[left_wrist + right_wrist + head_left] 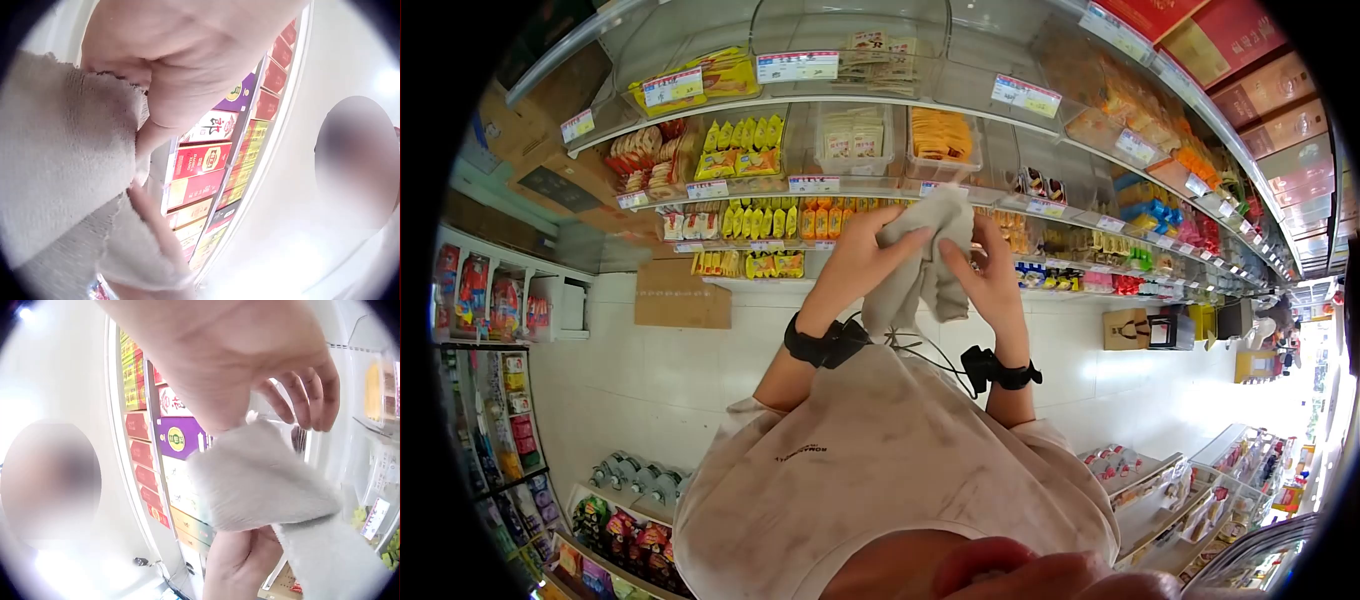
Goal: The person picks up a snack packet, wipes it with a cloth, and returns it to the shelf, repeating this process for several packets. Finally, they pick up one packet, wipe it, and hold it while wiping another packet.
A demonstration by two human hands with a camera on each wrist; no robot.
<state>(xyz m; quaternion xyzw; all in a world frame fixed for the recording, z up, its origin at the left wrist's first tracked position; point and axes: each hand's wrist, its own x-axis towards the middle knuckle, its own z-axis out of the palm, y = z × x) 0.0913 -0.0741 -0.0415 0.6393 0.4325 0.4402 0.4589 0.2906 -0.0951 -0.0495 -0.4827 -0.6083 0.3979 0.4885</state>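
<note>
"Which way is your left grip [862, 258] free?"

"Outward, over bare floor [640, 375]; ahead, shelves [975, 92] stop you, and a carton [682, 294] sits low to your left."

"And your right grip [990, 278]?"

"Outward too, beside your arm. Inward, the cloth [920, 245] fills the room between both grips, and cords [943, 357] cross between your wrists."

1. a shirt [900, 470], off-white to beige, mottled all over with soft grey-brown smudges;
2. a round neckline [855, 552], in the same pale fabric;
3. loose short sleeves, the left sleeve [745, 420] and right sleeve [1050, 445] both ending above the forearms;
4. small dark lettering [802, 453] printed across the chest, too tiny to read;
5. a black band [805, 345] on the left wrist, bearing a blocky black unit;
6. a matching black strap [1015, 375] on the right wrist;
7. thin black cables [935, 352], curving loosely between the wrists;
8. left hand [865, 262] and right hand [996, 278], both bare
</note>
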